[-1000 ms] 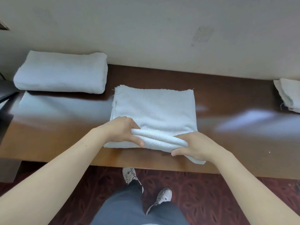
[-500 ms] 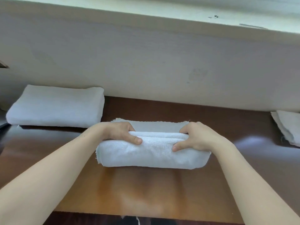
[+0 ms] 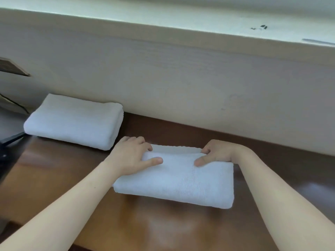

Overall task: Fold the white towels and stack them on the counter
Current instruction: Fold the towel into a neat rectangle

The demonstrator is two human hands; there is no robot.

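Observation:
A folded white towel (image 3: 179, 182) lies on the brown wooden counter (image 3: 54, 178) in front of me. My left hand (image 3: 132, 154) grips the towel's far left corner, thumb on top and fingers curled over the far edge. At the far right corner my right hand (image 3: 217, 153) grips it the same way. A second folded white towel (image 3: 74, 122) rests against the wall at the back left, apart from both hands.
A pale wall (image 3: 181, 78) runs along the back of the counter, with a light ledge (image 3: 163, 20) above it. A dark object (image 3: 9, 140) sits at the far left edge of the counter.
Both hands have carried the towel's near edge over to the far edge, folding it in half. The view has tilted up and shifted left; the towel at the right is out of frame.

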